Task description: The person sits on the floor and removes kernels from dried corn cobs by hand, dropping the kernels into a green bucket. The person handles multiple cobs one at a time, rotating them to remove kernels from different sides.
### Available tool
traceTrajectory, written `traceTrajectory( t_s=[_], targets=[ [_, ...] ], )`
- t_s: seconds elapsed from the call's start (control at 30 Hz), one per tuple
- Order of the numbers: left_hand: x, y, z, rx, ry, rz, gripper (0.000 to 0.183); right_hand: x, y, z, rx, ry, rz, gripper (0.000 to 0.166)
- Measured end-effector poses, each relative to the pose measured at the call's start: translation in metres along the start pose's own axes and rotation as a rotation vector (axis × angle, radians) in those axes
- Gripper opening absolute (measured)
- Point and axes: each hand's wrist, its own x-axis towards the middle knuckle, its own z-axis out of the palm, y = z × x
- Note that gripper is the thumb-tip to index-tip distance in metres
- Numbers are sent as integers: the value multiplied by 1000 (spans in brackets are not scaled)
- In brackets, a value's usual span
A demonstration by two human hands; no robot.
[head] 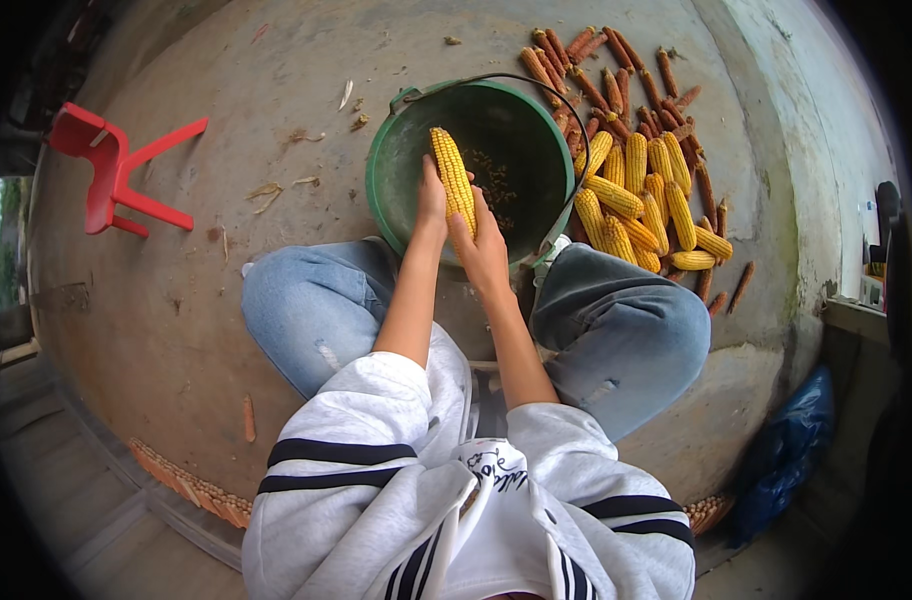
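Both my hands grip one yellow ear of corn (452, 176) above a green plastic bucket (385, 202). My left hand (430, 196) wraps the ear's left side, its fingers mostly hidden behind it. On the other side, my right hand (484, 244) holds the lower end with the thumb along the front. Kernels cover all of the ear that shows. Loose kernels (493, 184) lie scattered on the bucket's dark bottom. The bucket's handle (585, 150) leans over to the right rim.
Right of the bucket lies a pile of yellow corn ears (636, 161), with stripped reddish cobs (613, 90) behind and around it. A red plastic chair (111, 169) is on the left. A blue plastic bag (790, 450) lies at lower right. Husk scraps (265, 195) dot the concrete floor (201, 300).
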Motion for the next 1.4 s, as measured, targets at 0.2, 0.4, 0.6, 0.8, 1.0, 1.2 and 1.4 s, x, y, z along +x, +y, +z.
traceTrajectory(
  t_s=[0.2, 0.4, 0.6, 0.8, 1.0, 1.2, 1.4],
  targets=[
    [-14, -10, 15, 233, -16, 192, 50, 5, 4, 1, 182, 45, 35, 51],
    [-14, -12, 14, 97, 32, 164, 53, 4, 6, 0, 163, 50, 32, 49],
    [-13, -21, 8, 144, 33, 87, 55, 6, 11, 2, 210, 59, 67, 49],
    [-18, -32, 17, 409, 58, 258, 56, 9, 11, -1, 203, 99, 137, 49],
    [-9, -38, 4, 459, 135, 183, 57, 6, 5, -2, 52, 101, 138, 48],
    [-18, -34, 5, 294, 110, 18, 54, 9, 10, 0, 163, 95, 162, 47],
    [-34, -36, 16, 263, 19, 129, 46, 16, 22, 1, 439, 72, 215, 48]
  ],
)
